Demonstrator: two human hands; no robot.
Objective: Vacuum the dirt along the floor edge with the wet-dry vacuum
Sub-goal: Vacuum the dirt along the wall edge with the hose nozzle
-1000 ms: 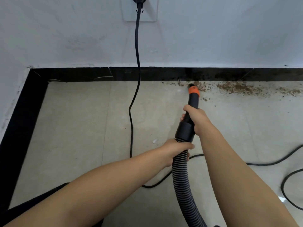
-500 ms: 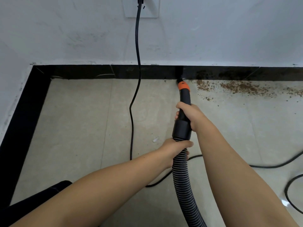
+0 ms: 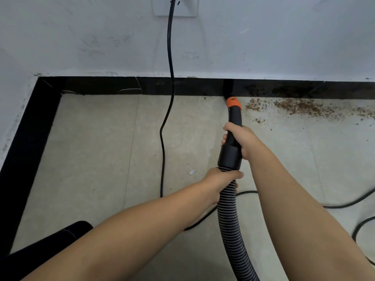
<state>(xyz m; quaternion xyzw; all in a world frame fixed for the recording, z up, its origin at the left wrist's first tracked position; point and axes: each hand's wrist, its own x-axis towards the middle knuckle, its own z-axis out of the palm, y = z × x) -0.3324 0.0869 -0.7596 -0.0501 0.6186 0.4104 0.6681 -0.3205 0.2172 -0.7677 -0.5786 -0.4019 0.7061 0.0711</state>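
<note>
The black vacuum wand has an orange nozzle tip (image 3: pixel 233 102) that touches the floor right at the black baseboard (image 3: pixel 121 86). My right hand (image 3: pixel 239 138) grips the black wand just above its wide collar. Below the collar, my left hand (image 3: pixel 221 179) grips the ribbed grey hose (image 3: pixel 231 230), which runs down out of the frame. Brown dirt (image 3: pixel 300 107) lies scattered along the floor edge to the right of the nozzle. The vacuum body is out of view.
A black power cord (image 3: pixel 170 67) hangs from a white wall socket (image 3: pixel 175 6) and trails across the beige tiles. More cord (image 3: pixel 345 203) loops at the right. A small white scrap (image 3: pixel 191 171) lies left of the hose. A dark shape (image 3: pixel 50 244) fills the bottom left.
The nozzle has moved left and forward, from among the dirt up against the baseboard. The dirt patch just left of the main streak is gone. Both hands keep their grips.
</note>
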